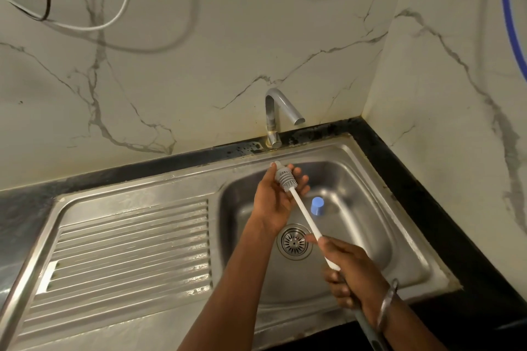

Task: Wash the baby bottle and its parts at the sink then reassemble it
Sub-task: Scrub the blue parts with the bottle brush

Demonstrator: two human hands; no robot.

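Brush slants across sink, just beside blue cap and drain.

Person: two arms, seen from the head camera
Left hand and forearm bare down to the lower frame edge. Right hand and forearm also bare. One item worn: a thin, plain, silver-grey metal bangle round the right wrist, its rim catching the light.
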